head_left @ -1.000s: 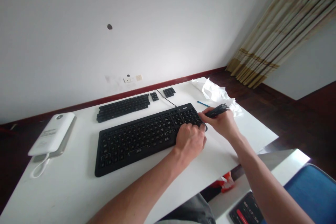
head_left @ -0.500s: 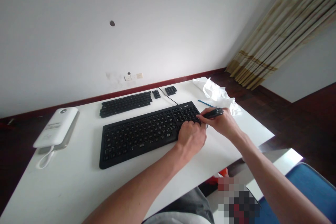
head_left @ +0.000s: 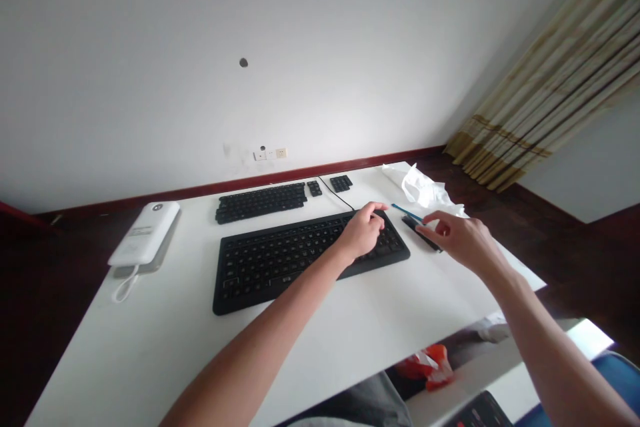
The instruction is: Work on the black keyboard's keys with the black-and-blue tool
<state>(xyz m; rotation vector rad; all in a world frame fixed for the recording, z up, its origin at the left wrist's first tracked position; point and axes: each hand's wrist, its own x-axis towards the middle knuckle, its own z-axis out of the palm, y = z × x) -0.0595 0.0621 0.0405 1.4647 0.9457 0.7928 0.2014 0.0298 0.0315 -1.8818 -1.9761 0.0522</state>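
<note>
A black keyboard (head_left: 280, 250) lies on the white table, its keys showing as small pale marks in dark frames. My left hand (head_left: 364, 232) is over its number-pad end, index finger stretched out and the other fingers loosely bent. To the right of the keyboard, my right hand (head_left: 457, 235) hovers with thumb and forefinger apart. Beneath those fingertips lies a slim black tool (head_left: 420, 233), its exact kind unclear. A thin blue stick (head_left: 401, 209) rests just behind the tool, its near end close to my right fingertips.
Black keycap-like pieces in a large block (head_left: 263, 202) and two small groups lie behind the keyboard. A cable (head_left: 337, 193) runs backward. Crumpled white paper or plastic (head_left: 425, 188) sits at the right back, a white power bank (head_left: 145, 233) at left. Below are red bags (head_left: 433, 367).
My right hand has left the keyboard's edge, and the black tool it held now lies on the table. My left hand has lifted slightly, index finger extended. The view has shifted.
</note>
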